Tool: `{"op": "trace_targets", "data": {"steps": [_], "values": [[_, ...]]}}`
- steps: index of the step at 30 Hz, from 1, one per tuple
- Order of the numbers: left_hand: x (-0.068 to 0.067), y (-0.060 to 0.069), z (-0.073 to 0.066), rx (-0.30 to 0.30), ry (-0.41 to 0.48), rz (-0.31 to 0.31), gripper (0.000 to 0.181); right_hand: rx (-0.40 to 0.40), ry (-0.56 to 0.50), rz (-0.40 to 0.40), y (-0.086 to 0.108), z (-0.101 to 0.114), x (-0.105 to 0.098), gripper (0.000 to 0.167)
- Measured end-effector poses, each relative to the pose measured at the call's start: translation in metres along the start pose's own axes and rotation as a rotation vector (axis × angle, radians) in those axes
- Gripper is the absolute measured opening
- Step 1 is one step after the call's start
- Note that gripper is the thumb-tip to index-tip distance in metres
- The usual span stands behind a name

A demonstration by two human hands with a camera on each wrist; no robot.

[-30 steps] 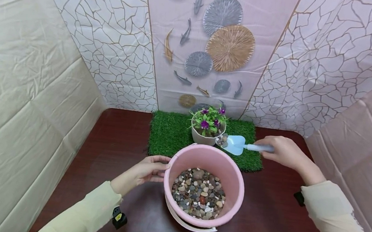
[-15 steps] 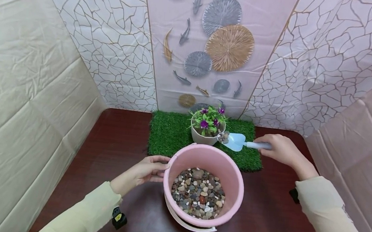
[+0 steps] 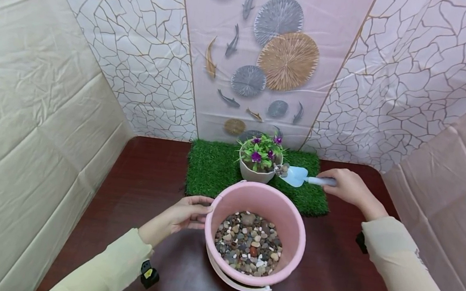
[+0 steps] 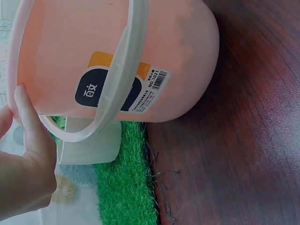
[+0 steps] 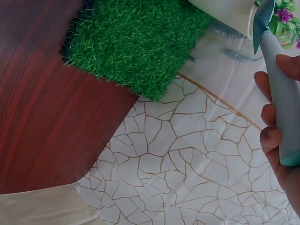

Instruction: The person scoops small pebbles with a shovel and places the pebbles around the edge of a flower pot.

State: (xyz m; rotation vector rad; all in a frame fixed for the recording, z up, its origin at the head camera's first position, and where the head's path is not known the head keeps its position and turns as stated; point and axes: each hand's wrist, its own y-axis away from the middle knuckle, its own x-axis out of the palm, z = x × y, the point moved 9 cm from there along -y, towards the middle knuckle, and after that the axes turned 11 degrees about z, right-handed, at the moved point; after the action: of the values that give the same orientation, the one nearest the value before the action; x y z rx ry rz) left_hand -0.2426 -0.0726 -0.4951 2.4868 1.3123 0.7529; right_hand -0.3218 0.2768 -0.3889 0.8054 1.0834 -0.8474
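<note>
In the head view my left hand [image 3: 184,213] holds the pink bucket [image 3: 301,248] by its rim, fingertips against the left side. Mixed pebbles [image 3: 249,241] cover the bucket's bottom. My right hand [image 3: 349,187] grips the grey handle of a light blue hand trowel [image 3: 295,176]. On the trowel's tip lie several pebbles [image 3: 282,170], right at the edge of a white flowerpot [image 3: 255,175]. Green leaves and purple flowers [image 3: 256,156] fill the pot. The right wrist view shows fingers and thumb wrapped around the trowel handle [image 5: 283,103].
A green artificial grass mat [image 3: 209,171] lies under the pot on the dark red-brown table [image 3: 146,174]. The bucket's white handle [image 3: 236,284] hangs down at its near side. A patterned cloth backdrop [image 3: 148,62] stands behind, with pale cloth at both sides.
My right hand has shifted slightly left, and the trowel blade has tilted with its pebbles toward the pot's rim. The left hand and bucket stay put.
</note>
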Motion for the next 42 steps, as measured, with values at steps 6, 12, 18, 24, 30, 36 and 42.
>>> {"op": "trace_targets", "data": {"steps": [6,12,18,24,30,36,42], "values": [[0.000,0.000,0.000,0.005,0.004,0.004,0.039,0.002,-0.002,-0.004,-0.008,-0.001,0.003,0.023],[0.001,0.001,-0.001,0.007,-0.001,0.006,0.040,0.013,0.001,0.014,-0.015,0.000,0.005,0.023],[0.000,-0.001,-0.001,0.008,0.000,0.009,0.039,0.025,0.009,0.019,-0.021,0.000,0.003,0.023],[0.000,-0.001,-0.001,0.008,0.004,0.008,0.040,0.033,0.066,0.017,-0.029,0.004,-0.003,0.023],[0.001,0.000,0.000,0.007,0.006,0.008,0.043,0.045,0.132,0.041,-0.038,0.009,-0.008,0.021],[0.002,0.000,0.000,0.008,0.009,0.008,0.045,0.061,0.177,0.076,-0.046,0.015,-0.013,0.021],[0.001,-0.001,0.001,0.005,-0.003,0.000,0.045,0.071,0.222,0.088,-0.051,0.027,-0.019,0.018]]}}
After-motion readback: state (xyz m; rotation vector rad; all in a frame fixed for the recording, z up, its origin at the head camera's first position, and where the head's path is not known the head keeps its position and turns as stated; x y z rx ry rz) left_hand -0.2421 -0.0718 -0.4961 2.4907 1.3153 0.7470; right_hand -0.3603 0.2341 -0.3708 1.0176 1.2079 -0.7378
